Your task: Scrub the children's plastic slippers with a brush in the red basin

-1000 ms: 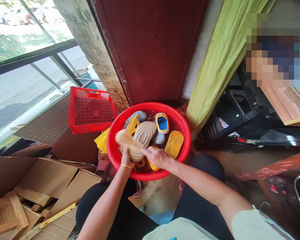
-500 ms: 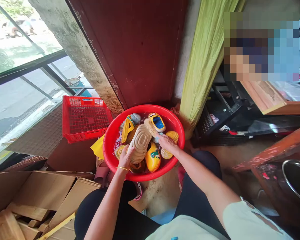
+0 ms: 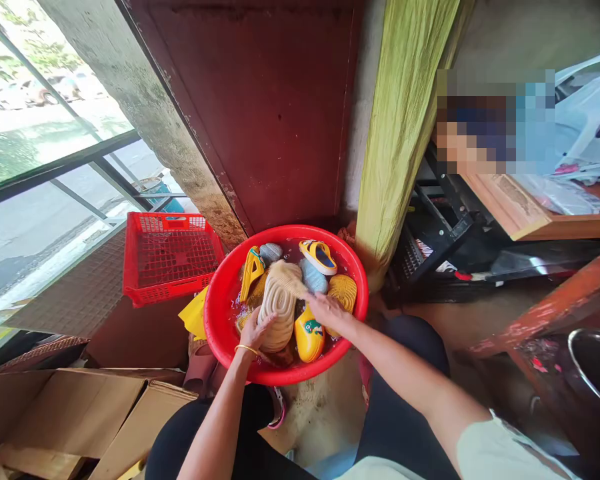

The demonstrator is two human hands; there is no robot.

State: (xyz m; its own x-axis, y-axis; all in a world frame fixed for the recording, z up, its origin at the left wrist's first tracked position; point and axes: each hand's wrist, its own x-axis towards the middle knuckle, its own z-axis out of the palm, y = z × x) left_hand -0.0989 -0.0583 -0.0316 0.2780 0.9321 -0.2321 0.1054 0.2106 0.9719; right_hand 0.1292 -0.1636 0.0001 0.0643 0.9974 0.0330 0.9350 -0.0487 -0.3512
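Currently our left hand (image 3: 257, 329) clamps the beige sandal (image 3: 279, 311) over the red basin (image 3: 220, 293); right hand (image 3: 325, 310) grips a brush (image 3: 286, 275) on its sole. Other shoes soak beyond, unscrubbed we'd judge.

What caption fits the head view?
Left hand steadies a beige slipper, right hand brushes it over a red basin.

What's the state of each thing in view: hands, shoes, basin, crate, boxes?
Left hand: gripping the beige shoe, sole up.
Right hand: holding a brush against that sole.
Red basin: on the floor, holding water and shoes.
Yellow shoe: upright, in the basin.
Red crate: upright, nothing visible inside.
Cardboard boxes: flaps open.
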